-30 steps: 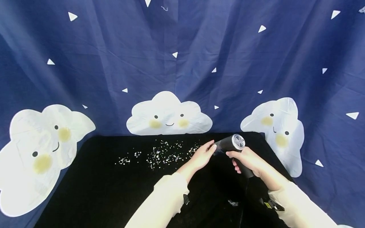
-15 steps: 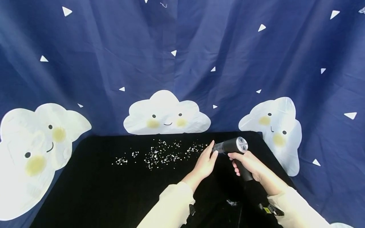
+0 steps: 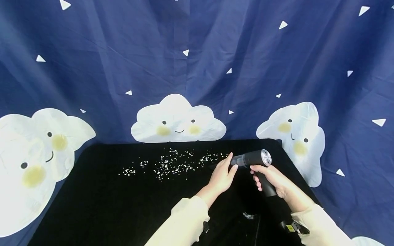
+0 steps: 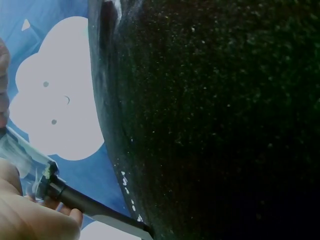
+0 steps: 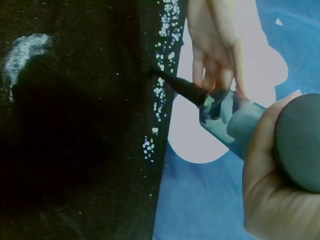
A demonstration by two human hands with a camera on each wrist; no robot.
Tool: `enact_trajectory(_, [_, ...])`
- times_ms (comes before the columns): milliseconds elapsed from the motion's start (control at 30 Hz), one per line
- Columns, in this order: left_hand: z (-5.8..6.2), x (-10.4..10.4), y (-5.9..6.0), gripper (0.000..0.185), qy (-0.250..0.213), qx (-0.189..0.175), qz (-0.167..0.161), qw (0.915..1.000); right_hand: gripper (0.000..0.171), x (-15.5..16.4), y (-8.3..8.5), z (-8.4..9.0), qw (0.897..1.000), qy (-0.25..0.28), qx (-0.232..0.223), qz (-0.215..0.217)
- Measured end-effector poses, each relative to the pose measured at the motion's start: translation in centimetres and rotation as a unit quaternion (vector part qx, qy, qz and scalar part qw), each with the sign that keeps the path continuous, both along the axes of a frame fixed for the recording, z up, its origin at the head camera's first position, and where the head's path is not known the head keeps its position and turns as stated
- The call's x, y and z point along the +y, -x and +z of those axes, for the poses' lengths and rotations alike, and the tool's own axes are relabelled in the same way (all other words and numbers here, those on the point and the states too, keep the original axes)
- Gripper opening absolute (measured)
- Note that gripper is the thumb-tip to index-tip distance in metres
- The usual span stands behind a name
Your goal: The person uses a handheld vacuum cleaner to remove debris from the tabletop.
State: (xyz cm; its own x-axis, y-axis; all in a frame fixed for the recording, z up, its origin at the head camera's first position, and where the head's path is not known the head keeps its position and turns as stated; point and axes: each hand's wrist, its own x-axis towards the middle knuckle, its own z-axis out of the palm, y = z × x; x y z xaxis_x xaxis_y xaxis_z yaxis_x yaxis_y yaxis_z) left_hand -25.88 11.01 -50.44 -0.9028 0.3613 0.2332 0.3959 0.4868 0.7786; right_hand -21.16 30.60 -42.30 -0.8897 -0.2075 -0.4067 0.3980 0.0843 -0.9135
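Note:
A black handheld vacuum (image 3: 254, 158) with a silver vented end and a see-through dust cup (image 5: 232, 117) is over the right part of the black table. My right hand (image 3: 271, 176) grips its handle, fingers curled round. My left hand (image 3: 221, 176) holds the front end between thumb and fingers, where the dust cup meets the thin nozzle (image 4: 100, 210). In the right wrist view the nozzle's tip overlaps a band of small white bits (image 5: 161, 87). Across the back of the table these white bits (image 3: 172, 165) lie scattered in loose clusters, left of the vacuum.
The black-covered table (image 3: 117, 208) ends at a blue curtain (image 3: 197, 71) with white cloud prints. A whitish smear (image 3: 248, 216) marks the cloth near the front right, with a thin line running down from it.
The vacuum and both hands have shifted a little to the right, the vacuum's rear end also coming nearer. More white bits now show beside my left hand. Both holds stay the same.

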Motion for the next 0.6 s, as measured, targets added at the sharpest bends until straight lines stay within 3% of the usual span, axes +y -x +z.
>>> enact_trajectory(100, [0.0, 0.2, -0.1, 0.060, 0.012, -0.007, -0.004, 0.9999, 0.020, 0.0, -0.1, -0.3, 1.000, 0.005, 0.012, -0.008])
enact_trajectory(300, [0.1, 0.7, -0.1, 0.062, 0.020, -0.005, -0.052, 0.9984, 0.019, -0.3, -1.3, -0.8, 0.998, -0.001, 0.034, -0.055])
enact_trajectory(600, [-0.5, 0.8, 0.4, 0.058, 0.017, -0.014, -0.091, 0.9956, 0.019, -1.4, -2.3, -2.3, 0.991, 0.016, 0.023, -0.131])
